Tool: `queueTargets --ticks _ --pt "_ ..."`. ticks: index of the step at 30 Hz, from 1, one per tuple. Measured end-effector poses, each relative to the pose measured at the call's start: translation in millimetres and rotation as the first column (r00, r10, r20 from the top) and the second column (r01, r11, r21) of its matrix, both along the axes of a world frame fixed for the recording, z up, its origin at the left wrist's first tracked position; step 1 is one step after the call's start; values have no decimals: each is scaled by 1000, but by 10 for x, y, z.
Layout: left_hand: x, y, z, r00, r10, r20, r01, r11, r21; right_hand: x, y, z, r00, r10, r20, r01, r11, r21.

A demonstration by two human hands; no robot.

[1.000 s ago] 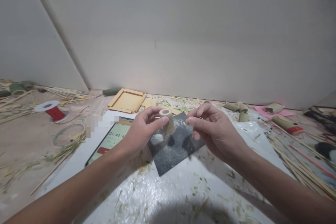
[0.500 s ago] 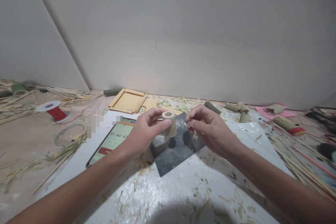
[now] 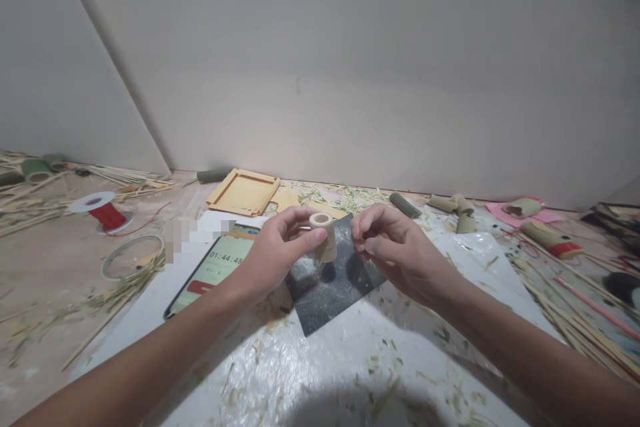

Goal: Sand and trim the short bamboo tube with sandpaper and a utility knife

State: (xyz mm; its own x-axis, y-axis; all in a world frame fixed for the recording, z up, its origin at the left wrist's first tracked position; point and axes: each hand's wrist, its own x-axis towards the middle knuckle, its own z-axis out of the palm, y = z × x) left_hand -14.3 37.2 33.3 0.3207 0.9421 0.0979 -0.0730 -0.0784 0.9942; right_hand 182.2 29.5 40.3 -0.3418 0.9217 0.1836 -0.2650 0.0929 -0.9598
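Observation:
My left hand (image 3: 273,253) grips a short pale bamboo tube (image 3: 324,235), open end up, between thumb and fingers. It hovers over a dark sheet of sandpaper (image 3: 330,283) lying on the littered white plastic sheet (image 3: 320,373). My right hand (image 3: 395,250) is just right of the tube, its fingertips pinched together on something too small to name. The two hands are a few centimetres apart.
A phone with a running timer (image 3: 213,270) lies left of the sandpaper. A red thread spool (image 3: 103,212), a wire ring (image 3: 131,255) and bamboo strips lie at the left. A wooden frame (image 3: 243,191) sits behind. Cut bamboo pieces (image 3: 453,205), sticks and a pink sheet (image 3: 517,213) fill the right.
My right hand has drifted slightly left and down toward the tube, fingers staying pinched. The left hand holds the tube almost still.

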Motion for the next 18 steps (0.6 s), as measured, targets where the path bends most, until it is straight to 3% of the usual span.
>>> queueTargets --ticks 18 --pt "18 9 -14 1000 12 -4 -12 1000 -6 -5 -24 4 996 77 -49 -75 997 36"
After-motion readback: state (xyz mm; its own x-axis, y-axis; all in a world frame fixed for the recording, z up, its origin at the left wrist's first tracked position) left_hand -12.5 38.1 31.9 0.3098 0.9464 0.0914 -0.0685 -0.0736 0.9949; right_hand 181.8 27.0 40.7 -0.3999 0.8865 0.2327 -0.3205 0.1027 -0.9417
